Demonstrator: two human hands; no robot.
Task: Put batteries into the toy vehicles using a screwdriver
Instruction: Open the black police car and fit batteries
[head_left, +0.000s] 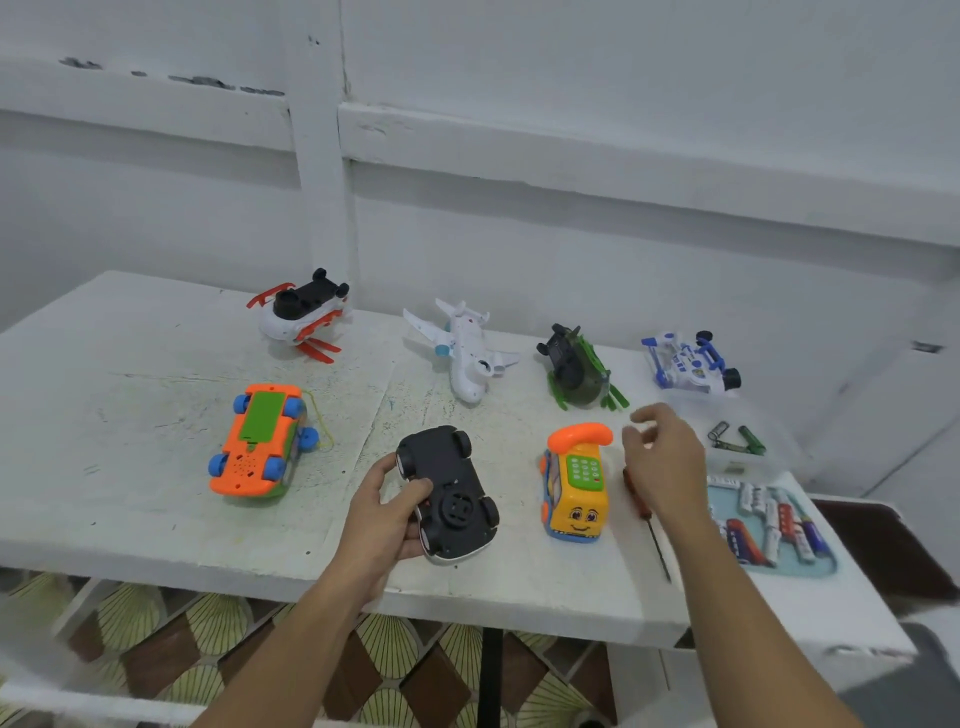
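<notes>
Firmly the left hand (378, 515) grips the upturned car (453, 483), right hand (666, 462) slack above screwdriver (656, 544)

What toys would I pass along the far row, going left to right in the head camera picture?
red-and-white toy → white airplane → green toy → blue-and-white race car
</notes>
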